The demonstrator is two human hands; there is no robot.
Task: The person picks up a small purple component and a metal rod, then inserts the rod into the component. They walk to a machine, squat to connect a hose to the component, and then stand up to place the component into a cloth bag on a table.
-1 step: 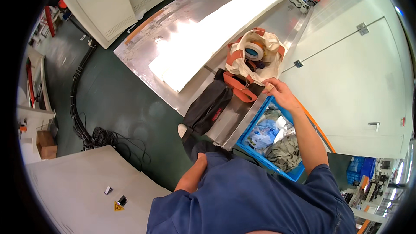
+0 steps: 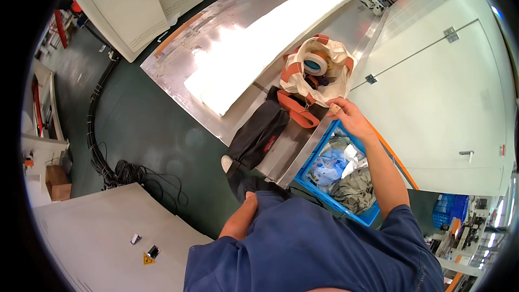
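Note:
A cream canvas bag (image 2: 344, 87) with orange-brown trim stands with its mouth up on the metal table (image 2: 208, 32). Rolls of tape (image 2: 315, 64) and small dark items lie inside it. My right hand (image 2: 350, 118) is at the bag's near rim with its fingers curled and closed on the edge; a tan band wraps one finger. One orange-brown strap (image 2: 296, 109) loops out over the table beside a black pouch (image 2: 258, 134). My left hand (image 2: 251, 199) rests low against my dark trousers, its fingers mostly hidden.
Long white folded material (image 2: 265, 48) lies across the table. Under my right forearm is a blue crate (image 2: 320, 197) of rags and plastic. White cabinets (image 2: 432, 103) stand at the right, others at the upper left. A bundle of black cables (image 2: 130, 173) lies on the green floor.
The view has shifted very slightly. Both hands, the bag and the pouch keep their places.

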